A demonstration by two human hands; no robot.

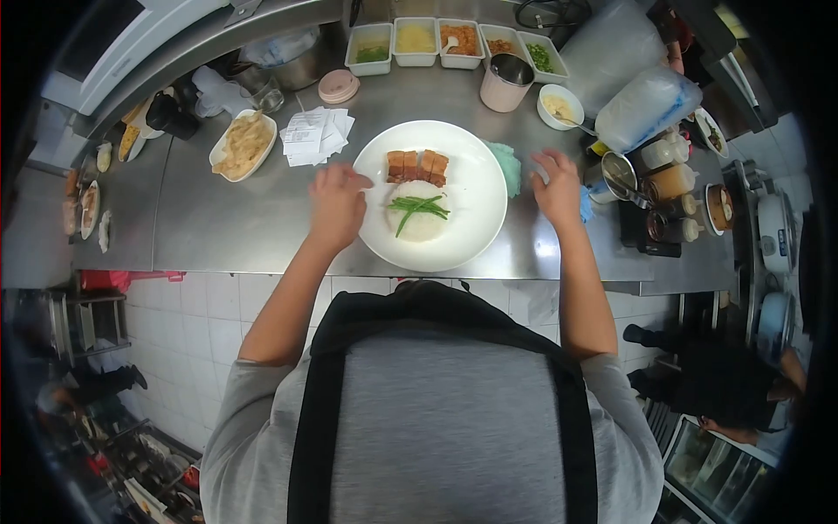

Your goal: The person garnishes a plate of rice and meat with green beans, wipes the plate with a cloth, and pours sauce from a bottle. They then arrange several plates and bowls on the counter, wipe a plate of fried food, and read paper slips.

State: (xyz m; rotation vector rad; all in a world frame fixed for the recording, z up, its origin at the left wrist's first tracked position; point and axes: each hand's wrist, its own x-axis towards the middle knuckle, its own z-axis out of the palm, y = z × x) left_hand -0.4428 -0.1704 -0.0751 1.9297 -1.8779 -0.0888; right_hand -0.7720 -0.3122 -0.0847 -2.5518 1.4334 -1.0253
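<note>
"What clothing shows on top?"
"A shirt (449, 419) in heathered grey, faintly streaked."
"And the sleeves (249, 419)?"
"Short, and the same grey as the rest."
"What about the black?"
"Two wide, flat straps (312, 437), one down each side of the shirt, joined to a black panel (428, 310) with a curved outline."
"Past the sleeves?"
"The forearms (292, 301), left hand (339, 205) and right hand (557, 186) are bare."

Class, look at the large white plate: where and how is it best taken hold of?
The large white plate is probably best held by its opposite rims, left hand from the left, right hand from the right: the broad, round edge is bare there, with meat and rice sitting inward.
</note>
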